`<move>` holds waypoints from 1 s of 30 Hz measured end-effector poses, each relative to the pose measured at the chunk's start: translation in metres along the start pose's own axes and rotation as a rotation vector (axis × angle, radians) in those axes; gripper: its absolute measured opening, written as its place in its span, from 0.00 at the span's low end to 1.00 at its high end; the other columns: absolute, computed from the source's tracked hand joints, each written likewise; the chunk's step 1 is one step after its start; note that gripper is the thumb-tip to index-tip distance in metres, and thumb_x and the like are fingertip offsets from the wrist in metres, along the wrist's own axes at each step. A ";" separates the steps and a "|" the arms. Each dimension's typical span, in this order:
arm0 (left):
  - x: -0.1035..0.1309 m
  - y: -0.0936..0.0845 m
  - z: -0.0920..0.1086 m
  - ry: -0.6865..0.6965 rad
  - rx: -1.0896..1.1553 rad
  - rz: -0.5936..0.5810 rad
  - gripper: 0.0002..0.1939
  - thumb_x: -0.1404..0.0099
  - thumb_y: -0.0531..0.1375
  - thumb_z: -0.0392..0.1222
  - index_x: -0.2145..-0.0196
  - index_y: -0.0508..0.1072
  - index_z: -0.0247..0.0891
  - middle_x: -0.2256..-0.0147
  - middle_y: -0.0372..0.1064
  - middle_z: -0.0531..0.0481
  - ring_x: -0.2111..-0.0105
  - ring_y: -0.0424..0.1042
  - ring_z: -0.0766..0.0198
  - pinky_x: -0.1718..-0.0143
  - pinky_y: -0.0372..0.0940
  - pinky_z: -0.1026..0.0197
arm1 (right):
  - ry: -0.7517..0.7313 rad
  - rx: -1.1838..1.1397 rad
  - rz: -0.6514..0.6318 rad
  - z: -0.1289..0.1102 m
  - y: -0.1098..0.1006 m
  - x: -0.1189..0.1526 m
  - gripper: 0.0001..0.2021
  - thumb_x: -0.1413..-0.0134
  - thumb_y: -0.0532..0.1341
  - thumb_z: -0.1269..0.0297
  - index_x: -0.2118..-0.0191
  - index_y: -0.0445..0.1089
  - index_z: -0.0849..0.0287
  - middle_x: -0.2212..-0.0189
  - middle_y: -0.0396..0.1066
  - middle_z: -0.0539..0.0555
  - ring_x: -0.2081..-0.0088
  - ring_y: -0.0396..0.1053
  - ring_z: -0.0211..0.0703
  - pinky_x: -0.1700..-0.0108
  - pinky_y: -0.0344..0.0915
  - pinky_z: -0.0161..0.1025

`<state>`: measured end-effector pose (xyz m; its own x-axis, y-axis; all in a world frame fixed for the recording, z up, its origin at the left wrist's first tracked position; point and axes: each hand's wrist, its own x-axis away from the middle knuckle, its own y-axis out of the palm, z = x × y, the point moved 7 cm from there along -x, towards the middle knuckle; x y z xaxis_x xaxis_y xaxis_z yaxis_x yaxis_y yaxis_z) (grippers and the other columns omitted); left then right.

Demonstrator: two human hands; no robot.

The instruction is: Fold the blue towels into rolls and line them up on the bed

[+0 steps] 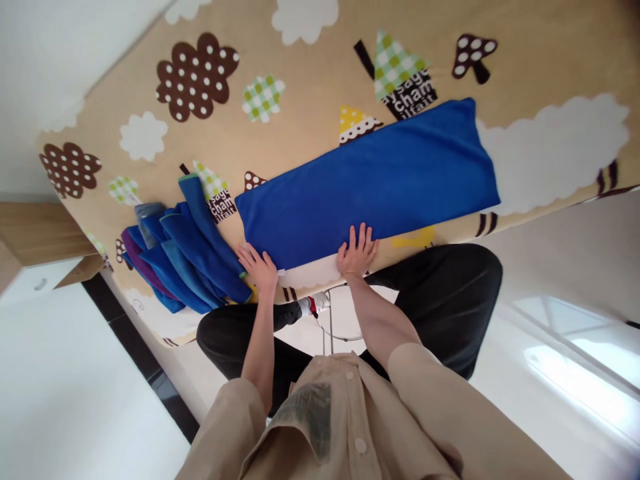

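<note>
A blue cloth [370, 183], folded into a long strip, lies flat and slightly slanted in front of me. My left hand [260, 268] rests on its near left corner with the fingers spread, close to a small white tag. On the near long edge, about the middle, sits my right hand [358, 252], palm down and fingers apart. Just left of my left hand lies a pile of rolled or folded cloths [187, 247], mostly blue, with a purple one and a greyish one among them.
Beneath the cloths is a tan table covering [310, 87] printed with clouds, trees and mushrooms. A wooden cabinet edge [45, 230] stands at the left. My knees in black trousers [445, 293] are at the table's near edge.
</note>
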<state>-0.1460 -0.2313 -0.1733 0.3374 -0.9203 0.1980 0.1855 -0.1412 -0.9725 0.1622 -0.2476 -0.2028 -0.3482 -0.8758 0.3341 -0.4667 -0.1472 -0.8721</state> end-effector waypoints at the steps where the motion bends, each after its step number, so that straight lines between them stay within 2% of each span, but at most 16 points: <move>1: 0.006 -0.001 0.018 0.010 0.019 0.019 0.35 0.23 0.41 0.46 0.26 0.42 0.26 0.26 0.28 0.31 0.25 0.25 0.46 0.28 0.39 0.34 | -0.002 -0.003 0.003 0.000 0.001 0.000 0.34 0.39 0.49 0.64 0.26 0.54 0.57 0.25 0.43 0.58 0.24 0.36 0.55 0.28 0.36 0.69; 3: 0.018 0.002 0.074 0.142 0.086 -0.009 0.34 0.24 0.43 0.47 0.25 0.44 0.30 0.25 0.27 0.35 0.26 0.23 0.47 0.27 0.36 0.33 | -0.001 -0.005 0.006 0.002 0.003 0.000 0.34 0.38 0.50 0.63 0.26 0.54 0.57 0.25 0.44 0.58 0.24 0.36 0.55 0.28 0.36 0.69; 6: 0.036 0.008 0.181 0.419 0.208 -0.103 0.33 0.24 0.45 0.48 0.25 0.46 0.38 0.25 0.28 0.42 0.26 0.21 0.49 0.27 0.32 0.32 | -0.002 -0.047 0.022 0.003 0.007 -0.008 0.31 0.35 0.49 0.63 0.27 0.55 0.57 0.26 0.47 0.60 0.24 0.37 0.55 0.28 0.37 0.69; 9: 0.041 0.015 0.277 0.655 0.277 -0.139 0.34 0.24 0.45 0.51 0.25 0.46 0.41 0.25 0.30 0.45 0.26 0.22 0.48 0.28 0.32 0.30 | -0.017 -0.167 0.088 0.005 0.010 -0.019 0.30 0.31 0.42 0.65 0.28 0.57 0.62 0.28 0.52 0.63 0.25 0.42 0.53 0.28 0.44 0.63; 11: 0.033 0.023 0.318 0.773 0.269 -0.135 0.33 0.24 0.44 0.52 0.26 0.48 0.42 0.24 0.32 0.47 0.26 0.23 0.50 0.28 0.32 0.33 | -0.048 -0.232 0.111 0.005 0.012 -0.022 0.30 0.31 0.40 0.65 0.29 0.57 0.65 0.29 0.54 0.65 0.26 0.45 0.53 0.29 0.48 0.61; 13: 0.011 0.034 0.330 0.788 0.253 -0.115 0.32 0.23 0.43 0.51 0.26 0.51 0.41 0.25 0.34 0.47 0.25 0.24 0.52 0.27 0.32 0.34 | -0.072 -0.236 0.119 0.007 0.015 -0.018 0.29 0.32 0.45 0.63 0.30 0.59 0.64 0.30 0.54 0.65 0.26 0.45 0.56 0.29 0.45 0.65; 14: -0.003 0.040 0.326 0.774 0.240 -0.109 0.31 0.23 0.43 0.51 0.27 0.52 0.41 0.25 0.35 0.47 0.25 0.24 0.52 0.28 0.31 0.34 | -0.075 -0.214 0.126 0.008 0.016 -0.014 0.29 0.34 0.48 0.62 0.30 0.60 0.63 0.29 0.54 0.65 0.26 0.44 0.59 0.29 0.42 0.68; 16: -0.033 0.047 0.304 0.738 0.204 -0.107 0.31 0.23 0.43 0.51 0.27 0.53 0.41 0.25 0.37 0.46 0.25 0.25 0.53 0.28 0.29 0.34 | -0.061 -0.131 0.142 0.011 0.016 -0.005 0.30 0.36 0.51 0.62 0.30 0.60 0.61 0.28 0.52 0.63 0.25 0.41 0.61 0.29 0.37 0.72; 18: -0.061 0.046 0.270 0.697 0.179 -0.101 0.31 0.23 0.43 0.52 0.27 0.54 0.41 0.25 0.38 0.46 0.25 0.26 0.54 0.28 0.28 0.35 | -0.057 -0.054 0.142 0.011 0.017 0.000 0.31 0.37 0.51 0.63 0.28 0.58 0.59 0.27 0.49 0.62 0.25 0.41 0.60 0.29 0.37 0.72; 21: -0.095 0.032 0.211 0.584 0.166 -0.061 0.32 0.23 0.44 0.53 0.27 0.55 0.39 0.25 0.38 0.45 0.25 0.28 0.54 0.27 0.27 0.37 | -0.070 -0.017 0.135 0.010 0.018 0.000 0.32 0.37 0.51 0.63 0.28 0.57 0.58 0.27 0.48 0.62 0.25 0.41 0.59 0.30 0.39 0.72; 24: -0.115 0.015 0.159 0.492 0.134 -0.031 0.32 0.23 0.45 0.52 0.28 0.55 0.38 0.26 0.39 0.44 0.25 0.31 0.53 0.27 0.27 0.38 | -0.075 -0.017 0.141 0.009 0.017 -0.002 0.32 0.37 0.51 0.63 0.28 0.57 0.58 0.26 0.48 0.62 0.25 0.41 0.58 0.29 0.39 0.72; 30: -0.144 -0.006 0.072 0.384 0.093 -0.008 0.31 0.23 0.45 0.50 0.28 0.55 0.36 0.25 0.38 0.43 0.25 0.33 0.55 0.26 0.28 0.42 | -0.082 -0.010 0.154 0.009 0.017 -0.001 0.32 0.36 0.51 0.63 0.28 0.57 0.58 0.26 0.48 0.61 0.25 0.41 0.58 0.29 0.38 0.71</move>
<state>-0.1291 -0.0722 -0.1875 -0.0309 -0.9913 0.1276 0.2757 -0.1312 -0.9522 0.1623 -0.2533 -0.2210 -0.3489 -0.9223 0.1660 -0.4209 -0.0040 -0.9071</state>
